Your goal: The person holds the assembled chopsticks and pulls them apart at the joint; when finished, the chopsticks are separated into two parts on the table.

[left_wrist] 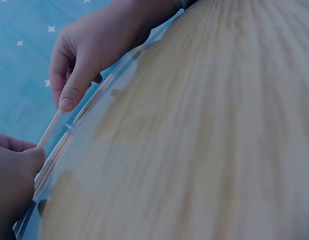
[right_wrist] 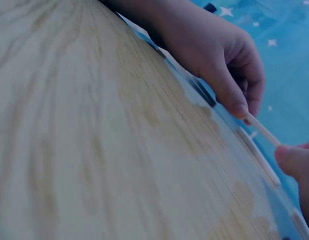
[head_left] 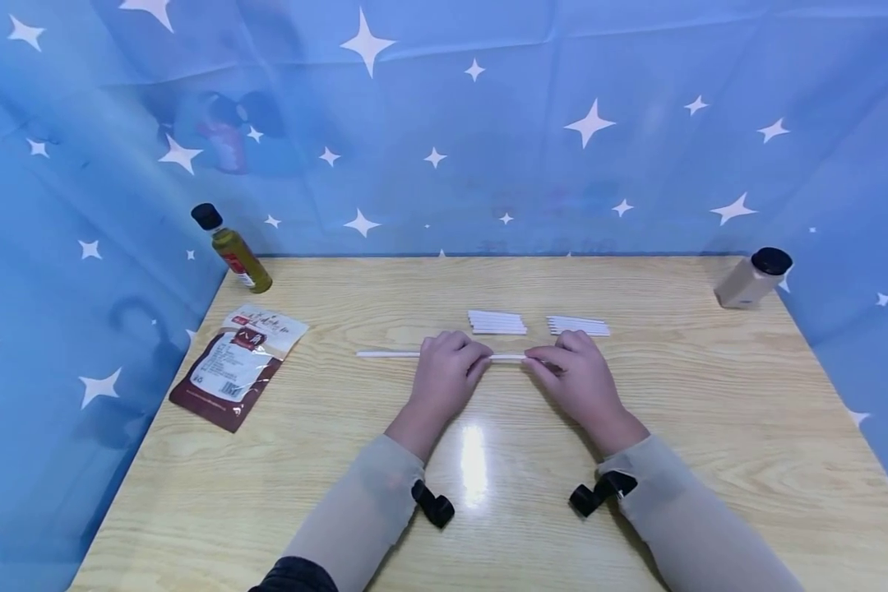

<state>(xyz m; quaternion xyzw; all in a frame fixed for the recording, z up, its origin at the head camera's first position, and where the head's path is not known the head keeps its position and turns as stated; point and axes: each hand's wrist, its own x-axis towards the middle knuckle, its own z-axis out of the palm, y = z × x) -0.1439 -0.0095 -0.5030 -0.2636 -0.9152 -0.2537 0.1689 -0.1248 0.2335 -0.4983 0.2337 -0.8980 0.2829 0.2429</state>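
A long, thin white stick (head_left: 387, 354) runs left to right, level, between both hands. My left hand (head_left: 447, 374) pinches it between thumb and fingers, and one end sticks out past the hand on the left. Thumb and fingers of my right hand (head_left: 580, 380) pinch its right end. A short white length shows between the hands, also in the right wrist view, where the stick (right_wrist: 263, 129) spans the gap. Just beyond the hands lie two flat rows of shorter white sticks: the left row (head_left: 497, 322) and the right row (head_left: 579, 326), the latter right by the right fingers.
A bottle (head_left: 242, 261) with a black cap stands at the table's back left, with a maroon and white packet (head_left: 237, 366) lying in front of it. At the back right is a black-lidded jar (head_left: 752, 279). Blue star-printed cloth (head_left: 429, 115) hangs around the wooden table (head_left: 710, 427).
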